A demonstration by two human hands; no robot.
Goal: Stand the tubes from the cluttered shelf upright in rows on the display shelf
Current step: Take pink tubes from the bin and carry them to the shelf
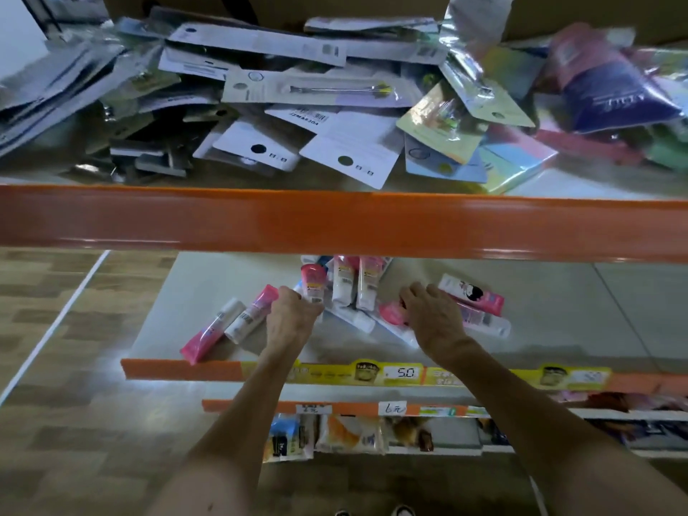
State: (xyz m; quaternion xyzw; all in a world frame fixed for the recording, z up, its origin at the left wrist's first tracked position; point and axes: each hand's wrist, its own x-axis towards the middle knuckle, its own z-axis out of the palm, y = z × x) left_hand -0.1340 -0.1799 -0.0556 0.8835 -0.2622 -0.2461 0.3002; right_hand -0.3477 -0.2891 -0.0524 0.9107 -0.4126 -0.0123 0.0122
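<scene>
Where orange beam (pixel 335 221) crosses, standing tubes (pixel 340 284) cut off.

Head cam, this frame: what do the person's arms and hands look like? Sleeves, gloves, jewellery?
The left hand and the right hand are ungloved. Both arms are bare as far up as the frame shows, with no sleeve edge in view. There is no watch, band or bracelet on either wrist, and no ring shows on the fingers that can be seen. No tape or markings.

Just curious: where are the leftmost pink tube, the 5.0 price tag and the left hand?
leftmost pink tube (pixel 210 329), head view, mid-body.
5.0 price tag (pixel 405 373), head view, its number.
left hand (pixel 294 320), head view, its back.
</scene>
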